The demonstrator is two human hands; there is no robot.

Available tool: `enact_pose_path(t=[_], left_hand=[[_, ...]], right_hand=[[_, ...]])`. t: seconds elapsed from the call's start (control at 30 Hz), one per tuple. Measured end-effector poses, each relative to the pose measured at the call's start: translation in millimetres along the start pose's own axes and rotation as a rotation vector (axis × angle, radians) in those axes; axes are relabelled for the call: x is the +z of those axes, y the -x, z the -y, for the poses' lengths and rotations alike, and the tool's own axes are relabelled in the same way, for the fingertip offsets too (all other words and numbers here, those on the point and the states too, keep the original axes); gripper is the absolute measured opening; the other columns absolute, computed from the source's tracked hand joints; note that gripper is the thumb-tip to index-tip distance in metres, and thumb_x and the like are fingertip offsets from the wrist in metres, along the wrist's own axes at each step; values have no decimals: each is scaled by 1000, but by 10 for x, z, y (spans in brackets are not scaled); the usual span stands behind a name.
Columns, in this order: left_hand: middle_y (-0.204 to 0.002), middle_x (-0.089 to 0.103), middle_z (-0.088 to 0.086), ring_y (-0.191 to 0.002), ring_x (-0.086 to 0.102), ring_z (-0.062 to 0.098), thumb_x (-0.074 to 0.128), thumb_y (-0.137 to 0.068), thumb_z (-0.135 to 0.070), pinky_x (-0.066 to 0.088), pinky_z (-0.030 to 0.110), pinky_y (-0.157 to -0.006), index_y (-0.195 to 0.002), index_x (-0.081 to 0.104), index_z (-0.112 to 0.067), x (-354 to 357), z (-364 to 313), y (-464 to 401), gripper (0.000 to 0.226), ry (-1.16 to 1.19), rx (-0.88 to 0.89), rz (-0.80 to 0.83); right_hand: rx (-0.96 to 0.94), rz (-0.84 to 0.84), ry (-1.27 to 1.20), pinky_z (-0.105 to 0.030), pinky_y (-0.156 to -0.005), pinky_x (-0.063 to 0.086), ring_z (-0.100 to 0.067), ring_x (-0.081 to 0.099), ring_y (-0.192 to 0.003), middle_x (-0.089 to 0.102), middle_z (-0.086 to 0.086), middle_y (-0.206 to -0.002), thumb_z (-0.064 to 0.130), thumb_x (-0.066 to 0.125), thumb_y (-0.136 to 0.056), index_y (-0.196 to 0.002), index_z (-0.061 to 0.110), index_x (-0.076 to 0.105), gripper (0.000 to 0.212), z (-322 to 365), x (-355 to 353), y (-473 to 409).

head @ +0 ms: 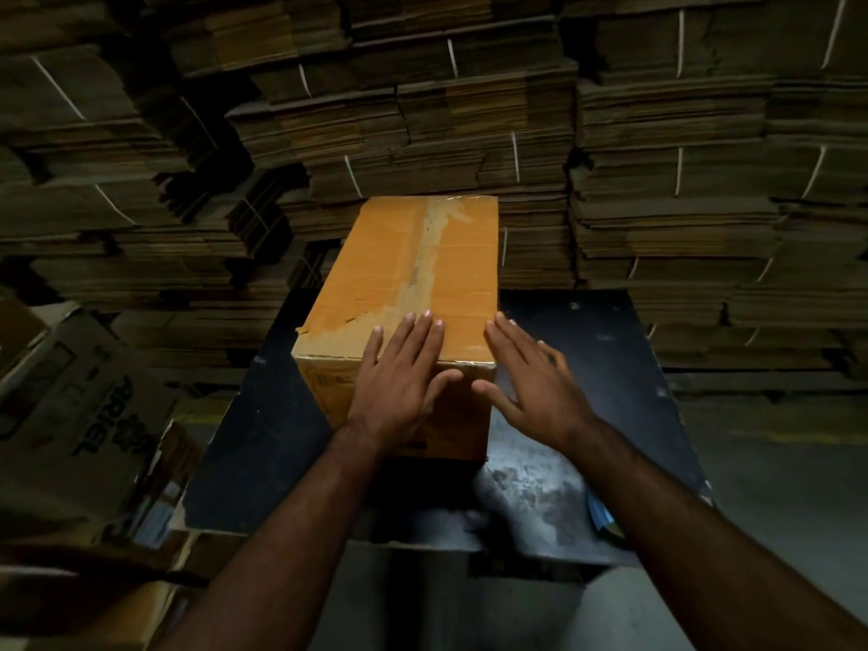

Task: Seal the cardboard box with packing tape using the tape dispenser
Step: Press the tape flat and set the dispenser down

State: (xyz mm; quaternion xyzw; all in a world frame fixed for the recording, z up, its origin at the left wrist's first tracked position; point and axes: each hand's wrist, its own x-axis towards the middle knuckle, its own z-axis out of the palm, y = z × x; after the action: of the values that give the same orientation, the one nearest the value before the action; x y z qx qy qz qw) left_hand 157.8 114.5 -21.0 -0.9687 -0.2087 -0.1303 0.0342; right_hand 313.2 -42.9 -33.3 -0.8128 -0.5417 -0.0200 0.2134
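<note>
A closed tan cardboard box (399, 274) stands lengthwise on a dark table (587, 368), with a worn strip of tape running along its top seam. My left hand (399, 382) lies flat with straight fingers over the box's near top edge. My right hand (530, 382) is spread open at the box's near right corner, fingertips at the right edge; whether it touches the box is unclear. No tape dispenser is in view.
Tall stacks of flattened cardboard (657, 157) fill the whole background behind the table. A printed carton (80, 415) leans at the left. A blue object (603, 514) peeks out at the table's right front, beside my right forearm.
</note>
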Motion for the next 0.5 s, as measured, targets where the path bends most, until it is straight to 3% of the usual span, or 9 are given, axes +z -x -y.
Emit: enact_pose_path(t=[0.07,0.17,0.33,0.5], left_hand=[[-164,22,1,-151,19,18,8,-99,-65,11,48,-122,-157,26,-18,-61,-85,-34,76,43,17,-35],[-163,24,-1,-151,19,17,11,-100,-60,12,46,-122,-156,29,-18,-64,-299,-163,72,95,70,-28],[-159,35,-1,-146,33,20,22,-103,-55,27,49,-116,-153,37,-19,109,-425,-175,63,-14,60,-51],[-159,36,2,-146,35,22,26,-102,-56,27,50,-116,-152,37,-16,162,-456,-155,65,-66,60,-98]], right_hand=[[120,-143,-225,-40,-110,28,-14,29,-144,30,1,-158,46,48,-95,-153,18,30,66,26,16,132],[305,-378,-493,-31,-107,39,-15,50,-128,53,-2,-139,16,53,-90,-140,12,50,50,143,22,259],[378,-467,-683,-40,-102,47,-6,53,-121,58,3,-130,13,46,-83,-134,14,55,52,342,13,365],[427,-509,-726,-44,-99,49,-6,55,-119,61,3,-127,14,43,-83,-130,12,59,49,439,-15,367]])
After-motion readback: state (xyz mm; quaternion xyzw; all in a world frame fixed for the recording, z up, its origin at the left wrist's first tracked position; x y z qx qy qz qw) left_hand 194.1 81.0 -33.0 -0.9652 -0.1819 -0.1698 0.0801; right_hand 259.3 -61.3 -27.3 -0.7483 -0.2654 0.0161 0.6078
